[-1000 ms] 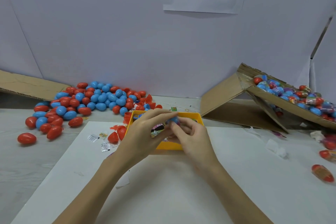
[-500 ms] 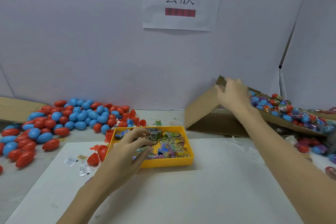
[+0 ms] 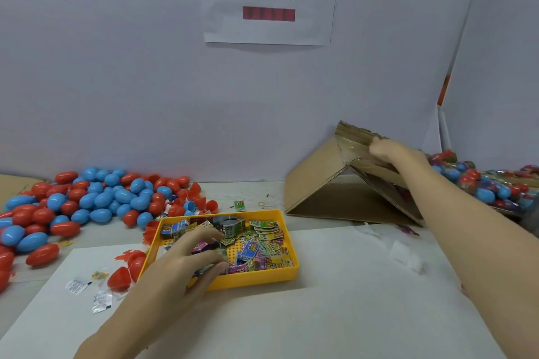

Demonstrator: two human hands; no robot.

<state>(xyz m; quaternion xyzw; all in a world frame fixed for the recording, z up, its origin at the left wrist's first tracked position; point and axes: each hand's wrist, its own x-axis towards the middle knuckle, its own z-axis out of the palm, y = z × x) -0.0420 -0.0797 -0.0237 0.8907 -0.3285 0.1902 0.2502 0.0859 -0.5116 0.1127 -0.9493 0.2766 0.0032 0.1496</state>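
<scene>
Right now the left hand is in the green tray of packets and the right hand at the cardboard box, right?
No: the head view shows the tray is yellow, not green. The left hand is in its packets, the right hand at the cardboard box.

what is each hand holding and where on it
Right hand grips the cardboard box by its top edge. Left hand reaches among packets in the yellow tray; any hold cannot be told.
</scene>
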